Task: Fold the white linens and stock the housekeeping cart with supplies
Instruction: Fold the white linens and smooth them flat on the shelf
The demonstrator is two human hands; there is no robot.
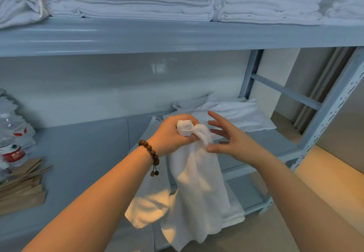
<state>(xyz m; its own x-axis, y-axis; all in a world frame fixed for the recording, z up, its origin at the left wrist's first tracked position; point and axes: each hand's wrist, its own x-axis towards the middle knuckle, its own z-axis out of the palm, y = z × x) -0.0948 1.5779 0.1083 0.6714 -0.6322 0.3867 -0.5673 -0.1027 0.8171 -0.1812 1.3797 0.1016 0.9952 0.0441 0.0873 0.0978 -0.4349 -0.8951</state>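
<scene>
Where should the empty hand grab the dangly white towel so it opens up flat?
Probably the right edge of the towel, just below the bunch that the left hand grips, coming in from the right. The cloth hangs straight down and loose there, and the open right hand is close beside it.

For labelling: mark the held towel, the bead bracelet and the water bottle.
held towel (197,182), head view, hanging middle of cloth.
bead bracelet (149,149), head view, beads across the wrist.
water bottle (14,154), head view, its red label.
</scene>
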